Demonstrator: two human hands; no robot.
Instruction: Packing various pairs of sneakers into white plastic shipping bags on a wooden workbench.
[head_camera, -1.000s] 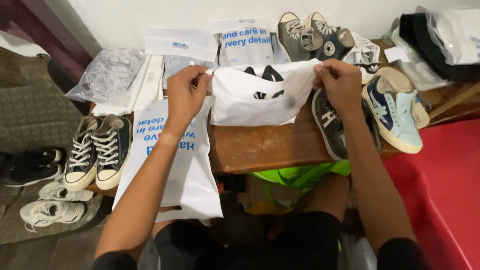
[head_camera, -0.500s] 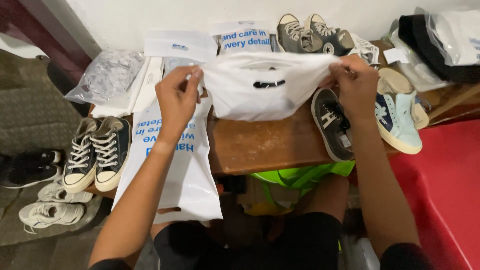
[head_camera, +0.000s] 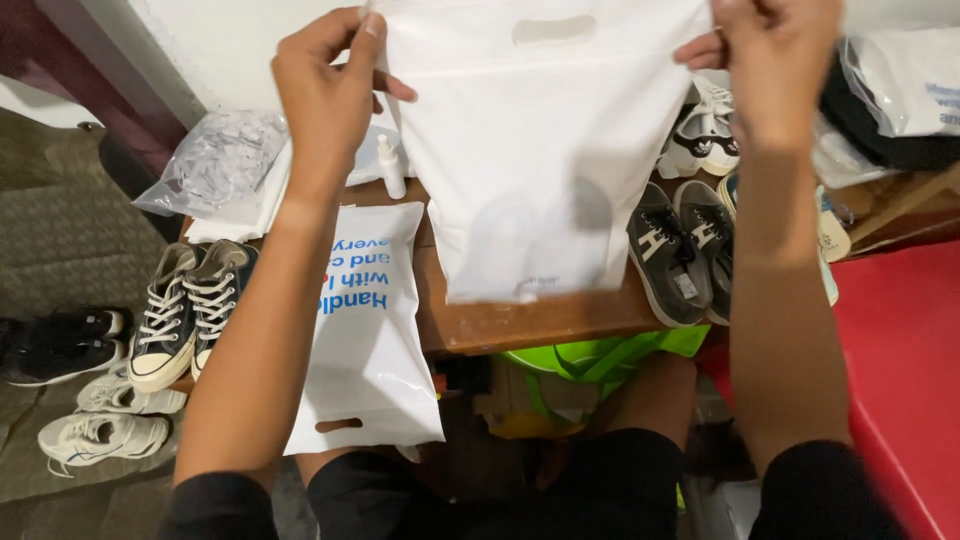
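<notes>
I hold a white plastic bag (head_camera: 545, 150) up in front of me by its two top corners, and dark shapes of shoes show through its lower half. My left hand (head_camera: 330, 90) pinches the top left corner. My right hand (head_camera: 775, 60) grips the top right corner. The bag hangs above a low wooden table (head_camera: 520, 322), its bottom edge just over the table's front.
A second white bag with blue print (head_camera: 370, 330) drapes over the table's front left. Grey sneakers (head_camera: 680, 250) lie at the right, black high-tops (head_camera: 185, 310) at the left edge, white sneakers (head_camera: 100, 435) on the floor. A small white bottle (head_camera: 392, 168) stands behind.
Both hands have lifted the white bag from the table up to eye level, so it now hangs upright with the shoes inside at its bottom.
</notes>
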